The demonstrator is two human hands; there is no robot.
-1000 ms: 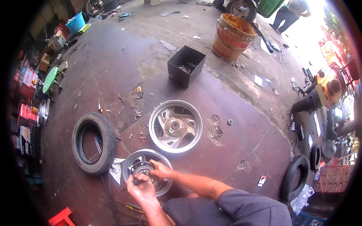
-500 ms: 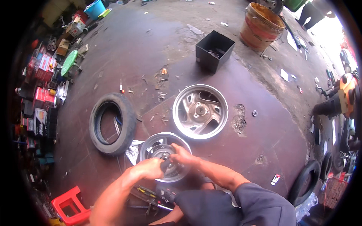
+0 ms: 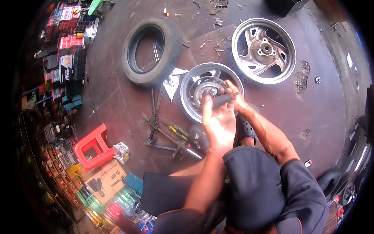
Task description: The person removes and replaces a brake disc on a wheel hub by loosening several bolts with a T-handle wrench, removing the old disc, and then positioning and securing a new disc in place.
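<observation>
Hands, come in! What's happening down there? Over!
Left hand: dark cylindrical handle across palm. Right hand over round silver metal wheel, grip unclear. Hands partly hide wheel.

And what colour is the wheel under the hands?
The wheel is silvery grey; it shows best in the head view.

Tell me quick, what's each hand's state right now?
Left hand: loosely closed, holding a dark handle.
Right hand: at the nearer silver wheel, fingers partly hidden; its grip cannot be told.
</observation>
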